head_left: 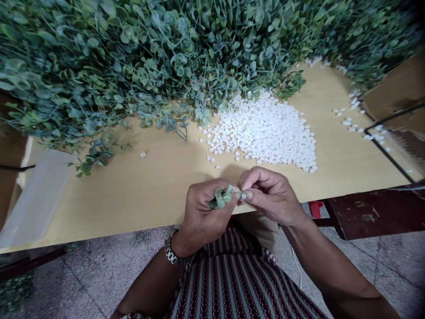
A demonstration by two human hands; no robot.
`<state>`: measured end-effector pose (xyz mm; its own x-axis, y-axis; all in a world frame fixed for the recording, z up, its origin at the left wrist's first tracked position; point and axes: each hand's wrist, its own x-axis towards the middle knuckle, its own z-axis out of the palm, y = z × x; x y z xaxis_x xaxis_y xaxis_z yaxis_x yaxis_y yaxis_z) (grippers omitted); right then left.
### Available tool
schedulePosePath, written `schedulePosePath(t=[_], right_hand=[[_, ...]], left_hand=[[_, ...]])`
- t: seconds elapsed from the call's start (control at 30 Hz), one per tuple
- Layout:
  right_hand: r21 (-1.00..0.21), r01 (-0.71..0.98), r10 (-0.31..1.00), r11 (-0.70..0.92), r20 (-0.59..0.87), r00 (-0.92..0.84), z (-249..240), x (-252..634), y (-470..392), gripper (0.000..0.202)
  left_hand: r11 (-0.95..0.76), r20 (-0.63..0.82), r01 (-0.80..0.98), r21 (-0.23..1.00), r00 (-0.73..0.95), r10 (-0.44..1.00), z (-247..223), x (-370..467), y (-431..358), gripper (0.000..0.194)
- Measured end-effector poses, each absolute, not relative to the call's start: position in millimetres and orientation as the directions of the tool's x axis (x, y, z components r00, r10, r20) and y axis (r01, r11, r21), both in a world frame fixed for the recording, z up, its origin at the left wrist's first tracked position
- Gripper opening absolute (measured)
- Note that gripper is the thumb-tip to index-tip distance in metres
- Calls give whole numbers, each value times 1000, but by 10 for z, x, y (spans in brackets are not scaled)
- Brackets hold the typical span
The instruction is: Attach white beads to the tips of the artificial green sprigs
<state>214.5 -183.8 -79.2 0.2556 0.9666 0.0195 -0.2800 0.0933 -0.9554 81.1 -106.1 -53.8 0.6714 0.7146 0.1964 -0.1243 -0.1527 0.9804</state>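
Note:
My left hand (207, 210) is closed round an artificial leaf sprig (222, 197), whose green leaves poke out between thumb and fingers. The sprig's stem end points right, toward my other hand. Pinched between thumb and forefinger of my right hand (270, 195) is a small white plastic cap (244, 195), right at the stem's tip. Whether the cap sits on the stem or only touches it, I cannot tell. Both hands are held close together over the table's front edge. Just beyond them lies a heap of the same white caps (265, 128).
A thick bank of artificial greenery (149, 57) covers the back of the wooden table (133, 195). Loose caps (348, 123) lie scattered at the right, near a cardboard box (398, 88) and a black metal rod (390, 150). A translucent strip (40, 199) lies at the left.

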Motion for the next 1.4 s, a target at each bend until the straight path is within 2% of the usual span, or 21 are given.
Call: schedulePosePath(t=[0.2,0.37,0.47,0.6,0.73,0.83,0.93,1.03,1.1,1.23,1.4], right_hand=[[-954,-272,963,122,47,267,-792,2150,-1840,11],[-962,-251,972,107,48,230,-808,2177,-1838,14],[-969,-221,961,115,53,270,-797,2159,-1834,15],[-980,-115,920,161,107,376,-770,2112,-1838,7],[-991,3,874,131,117,471,-780,2081,-1857,4],[-991,98,862,95,131,490,-777,2085,-1883,4],[-960,251,868,121,225,443,-707,2121,-1911,7],[-882,421,839,213,386,383,-569,2168,-1900,15],[-824,505,851,254,439,288,-472,2188,-1862,17],[-785,546,894,291,427,137,-398,2188,-1781,9],[-838,498,894,221,378,239,-542,2101,-1810,8]], left_hand=[[-122,154,-95,988,677,719,-536,819,-1064,17],[-51,113,-109,993,698,707,-556,836,-1059,16],[8,66,-100,995,710,702,-550,839,-1035,12],[48,3,-47,998,747,665,-529,812,-1009,6],[179,-17,-126,976,773,635,-572,769,-1028,14],[264,-78,-125,956,761,644,-591,754,-1031,8],[208,-101,-39,977,779,619,-542,748,-1000,3],[100,-80,28,995,823,563,-475,748,-967,4],[66,-80,53,996,845,528,-456,753,-960,7],[69,-87,59,996,854,513,-482,761,-970,16],[45,-4,-36,998,735,678,-539,730,-996,8]])
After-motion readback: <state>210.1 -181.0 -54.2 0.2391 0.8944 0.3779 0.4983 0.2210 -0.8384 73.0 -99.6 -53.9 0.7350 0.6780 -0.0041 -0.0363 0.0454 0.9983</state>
